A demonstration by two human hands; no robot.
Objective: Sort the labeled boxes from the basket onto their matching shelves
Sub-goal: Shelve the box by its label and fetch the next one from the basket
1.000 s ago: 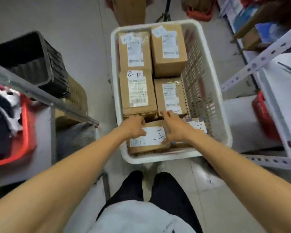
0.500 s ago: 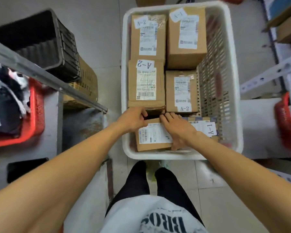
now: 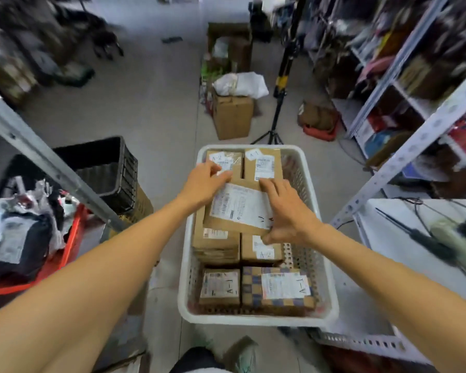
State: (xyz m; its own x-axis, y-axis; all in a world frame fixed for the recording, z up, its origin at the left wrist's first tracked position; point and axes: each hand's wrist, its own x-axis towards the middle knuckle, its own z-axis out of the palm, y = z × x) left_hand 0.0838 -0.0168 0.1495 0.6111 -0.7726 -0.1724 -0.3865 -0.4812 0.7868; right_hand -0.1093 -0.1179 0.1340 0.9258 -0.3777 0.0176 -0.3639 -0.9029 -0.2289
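Note:
A white plastic basket (image 3: 253, 317) stands on the floor with several labelled cardboard boxes inside. Both hands hold one brown box (image 3: 240, 208) with a white shipping label, lifted above the others and tilted. My left hand (image 3: 203, 184) grips its far left edge. My right hand (image 3: 285, 211) grips its right side, thumb under the near corner. Under it lie a box marked A-2 (image 3: 262, 250), a box marked A-1 (image 3: 219, 285) and a checkered box marked A-1 (image 3: 277, 288). Two more boxes (image 3: 264, 162) sit at the basket's far end.
A white metal shelf (image 3: 388, 238) stands to the right, a grey shelf post (image 3: 51, 168) to the left. A black crate (image 3: 111, 170) and a red bin (image 3: 65, 254) of clutter are at left. A tripod (image 3: 279, 103) and a cardboard carton (image 3: 233, 117) stand beyond the basket.
The box that lay at the basket's near end has been lifted by both hands and carried away from me over the other boxes. The camera has tilted up, showing the aisle.

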